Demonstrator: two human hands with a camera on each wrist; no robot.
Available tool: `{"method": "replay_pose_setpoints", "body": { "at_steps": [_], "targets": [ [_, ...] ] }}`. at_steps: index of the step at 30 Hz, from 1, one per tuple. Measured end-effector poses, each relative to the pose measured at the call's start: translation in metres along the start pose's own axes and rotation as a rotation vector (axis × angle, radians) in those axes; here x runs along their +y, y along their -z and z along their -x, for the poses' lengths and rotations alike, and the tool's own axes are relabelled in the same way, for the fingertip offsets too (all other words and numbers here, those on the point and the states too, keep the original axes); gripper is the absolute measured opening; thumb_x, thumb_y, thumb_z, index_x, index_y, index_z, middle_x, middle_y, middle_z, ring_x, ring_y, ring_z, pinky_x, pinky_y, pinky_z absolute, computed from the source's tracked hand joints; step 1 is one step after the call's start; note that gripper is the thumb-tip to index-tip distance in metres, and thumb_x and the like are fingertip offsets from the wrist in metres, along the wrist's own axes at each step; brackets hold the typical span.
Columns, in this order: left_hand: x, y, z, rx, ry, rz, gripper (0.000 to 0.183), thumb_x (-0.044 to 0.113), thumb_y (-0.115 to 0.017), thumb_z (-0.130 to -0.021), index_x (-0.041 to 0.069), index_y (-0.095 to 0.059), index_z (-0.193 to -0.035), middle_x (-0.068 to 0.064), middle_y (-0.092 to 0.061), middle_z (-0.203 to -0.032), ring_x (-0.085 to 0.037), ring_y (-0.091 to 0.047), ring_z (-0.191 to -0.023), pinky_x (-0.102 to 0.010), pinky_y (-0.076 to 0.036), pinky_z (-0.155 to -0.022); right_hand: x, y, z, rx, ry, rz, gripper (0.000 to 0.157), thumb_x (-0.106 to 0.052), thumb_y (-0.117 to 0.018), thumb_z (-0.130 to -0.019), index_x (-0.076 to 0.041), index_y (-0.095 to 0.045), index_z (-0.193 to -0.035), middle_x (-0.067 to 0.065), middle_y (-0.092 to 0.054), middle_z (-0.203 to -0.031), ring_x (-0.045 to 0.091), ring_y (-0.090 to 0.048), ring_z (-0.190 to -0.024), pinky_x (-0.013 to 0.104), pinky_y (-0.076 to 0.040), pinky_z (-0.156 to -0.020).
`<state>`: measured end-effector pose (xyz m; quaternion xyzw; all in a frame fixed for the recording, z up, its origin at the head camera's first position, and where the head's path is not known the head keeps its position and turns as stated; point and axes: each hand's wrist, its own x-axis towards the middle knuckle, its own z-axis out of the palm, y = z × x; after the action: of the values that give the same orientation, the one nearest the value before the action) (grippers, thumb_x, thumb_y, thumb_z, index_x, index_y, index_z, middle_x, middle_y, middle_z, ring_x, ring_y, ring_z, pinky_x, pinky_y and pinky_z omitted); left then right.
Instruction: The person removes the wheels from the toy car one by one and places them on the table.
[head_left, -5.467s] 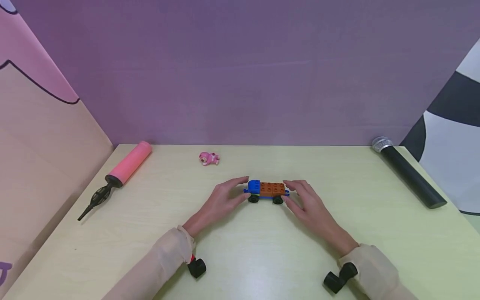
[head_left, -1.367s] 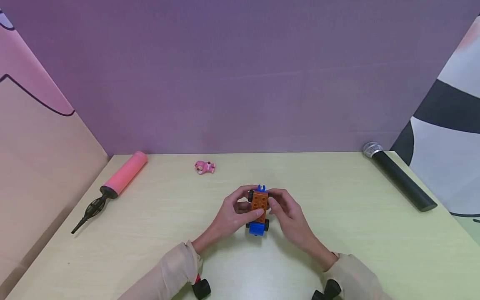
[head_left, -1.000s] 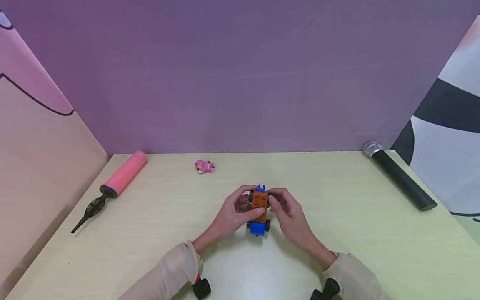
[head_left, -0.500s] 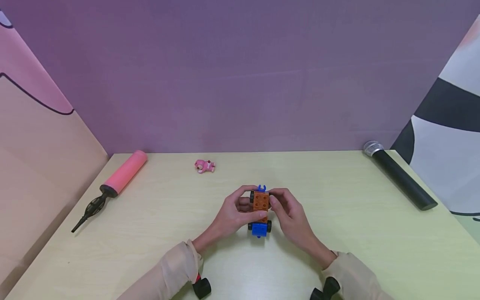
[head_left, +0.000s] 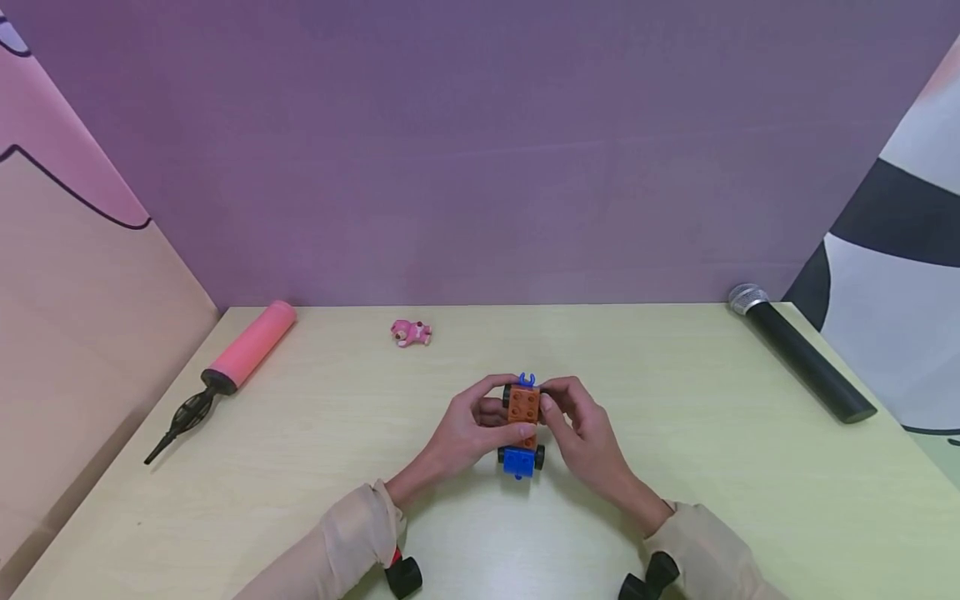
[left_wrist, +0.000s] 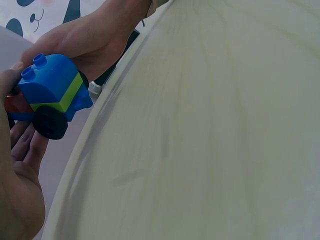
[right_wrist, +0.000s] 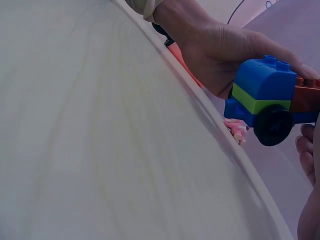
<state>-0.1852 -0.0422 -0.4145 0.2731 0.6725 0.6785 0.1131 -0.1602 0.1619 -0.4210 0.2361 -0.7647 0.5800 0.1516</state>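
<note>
A toy brick truck [head_left: 522, 404] with an orange bed, black wheels and a blue cab is between my hands in the head view, cab end toward me. My left hand [head_left: 468, 429] grips it from the left, thumb across the orange bricks. From the right, my right hand [head_left: 585, 433] pinches the far end near a wheel. The left wrist view shows the truck's blue cab [left_wrist: 52, 77] above a lime green layer, raised over the tabletop. Its cab [right_wrist: 265, 80] also appears in the right wrist view, where the left hand's thumb reaches over the bed.
A small pink bear figure [head_left: 411, 333] lies toward the back of the table [head_left: 300, 500]. At the left is a pink hand pump [head_left: 251, 346] with a black nozzle, and at the right a black microphone [head_left: 810, 358]. A purple panel [head_left: 480, 150] rises behind the table.
Earlier the truck stood crosswise on the table, a hand at each end. Since then it has been gripped, lifted and turned cab toward me. Over the last second it shifts slightly right and nearer.
</note>
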Motion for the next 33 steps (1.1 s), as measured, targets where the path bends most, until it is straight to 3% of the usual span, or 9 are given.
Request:
{"method": "replay_pose_setpoints", "body": {
  "at_steps": [7,18,33],
  "targets": [
    [-0.0022,-0.0013,0.0013,0.002,0.001,0.018,0.056,0.023,-0.078,-0.095,0.012,-0.054,-0.145,-0.014,-0.075,-0.106,-0.021,-0.073,-0.096,-0.037,-0.060,-0.084,-0.0017,0.0003,0.0026,-0.018,-0.053,-0.025,0.020,-0.004,-0.046,-0.110,0.005,-0.054,-0.127,0.015,-0.064,-0.117,0.013,-0.064,-0.104,0.024,-0.054,-0.091],
    [-0.0024,-0.0020,0.0012,0.011,-0.020,-0.002,0.057,0.029,-0.080,-0.094,0.014,-0.055,-0.143,-0.011,-0.075,-0.106,-0.020,-0.073,-0.095,-0.036,-0.060,-0.084,0.0015,-0.0003,0.0020,-0.051,-0.087,-0.073,0.021,-0.007,-0.043,-0.112,0.004,-0.048,-0.129,0.014,-0.058,-0.116,0.017,-0.060,-0.100,0.024,-0.053,-0.087],
    [-0.0028,-0.0014,0.0022,0.013,-0.026,-0.017,0.055,0.024,-0.079,-0.094,0.012,-0.055,-0.142,-0.011,-0.075,-0.105,-0.021,-0.073,-0.094,-0.036,-0.060,-0.084,0.0026,-0.0042,0.0009,-0.016,0.032,0.038,0.017,0.003,-0.047,-0.108,0.006,-0.050,-0.124,0.016,-0.065,-0.112,0.014,-0.066,-0.096,0.024,-0.057,-0.083]
  ]
}}
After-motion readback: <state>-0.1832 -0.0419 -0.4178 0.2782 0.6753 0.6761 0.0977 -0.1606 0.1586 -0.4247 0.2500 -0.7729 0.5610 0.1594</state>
